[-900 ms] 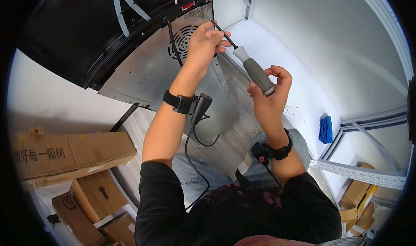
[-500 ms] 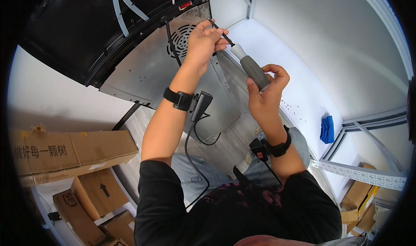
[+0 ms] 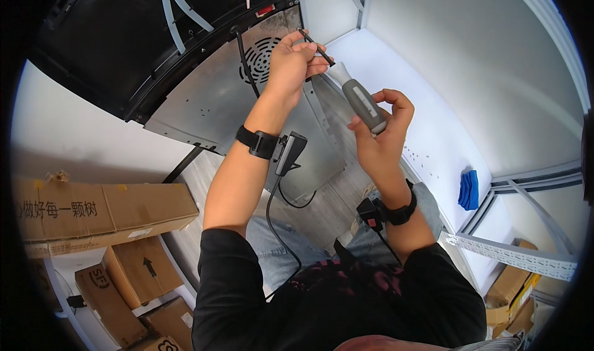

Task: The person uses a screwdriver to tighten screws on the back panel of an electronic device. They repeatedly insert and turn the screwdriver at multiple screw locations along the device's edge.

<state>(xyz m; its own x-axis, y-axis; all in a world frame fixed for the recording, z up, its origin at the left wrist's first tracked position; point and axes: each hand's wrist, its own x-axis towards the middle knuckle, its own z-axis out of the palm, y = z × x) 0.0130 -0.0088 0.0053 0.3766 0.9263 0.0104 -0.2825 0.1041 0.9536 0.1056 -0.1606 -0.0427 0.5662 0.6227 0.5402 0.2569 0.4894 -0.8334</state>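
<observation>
A screwdriver (image 3: 364, 105) with a grey handle and a dark shaft slants between my hands. My right hand (image 3: 387, 134) grips the rear end of the handle, with the thumb on one side and the fingers curled round the other. My left hand (image 3: 291, 66) closes its fingers round the dark shaft, close to the tip. That tip points at the upper corner of a metal panel (image 3: 185, 113) with curved vent slots, on a large black appliance (image 3: 111, 48). Whether the tip sits on a screw is too small to tell.
Small screw-like bits (image 3: 417, 156) lie scattered on the white surface (image 3: 445, 134) at right, with a folded blue cloth (image 3: 468, 190) farther along. A black power cord (image 3: 246, 63) hangs from the appliance. Cardboard boxes (image 3: 142, 209) are stacked at left.
The screwdriver handle has turned about its length, so a pale marking now shows on it. My right fingers have shifted slightly; my left hand stays at the shaft.
</observation>
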